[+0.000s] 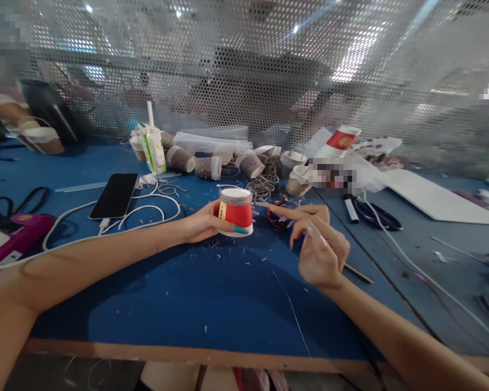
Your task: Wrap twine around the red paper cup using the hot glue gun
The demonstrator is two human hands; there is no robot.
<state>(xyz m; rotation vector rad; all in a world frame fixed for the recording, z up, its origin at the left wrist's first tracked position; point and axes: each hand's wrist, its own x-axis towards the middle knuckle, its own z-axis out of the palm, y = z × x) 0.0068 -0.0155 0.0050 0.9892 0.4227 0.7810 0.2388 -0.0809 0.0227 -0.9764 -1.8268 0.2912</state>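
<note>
My left hand (207, 221) is wrapped round a red and white paper cup (237, 214), thumb across its front. The cup is held upright above the table, and grey cord (235, 200) is wound in a band just below its rim. Close to the cup's right side is my right hand (320, 244), its index finger stretched toward the rim and the other fingers loosely bent. I see nothing clearly gripped in it. A thin brown stick (358, 273) shows beside that hand, and a dark blue and red item (283, 217) is partly hidden behind the fingers.
Cord-wrapped cups (207, 168) and a tangle of grey cord (264, 179) lie at the back, before a perforated metal screen (244, 81). Left are a drink carton (152, 149), a phone (114, 195) on a white cable and a magenta glue gun (20, 236). Another red-white cup (342, 141) stands right.
</note>
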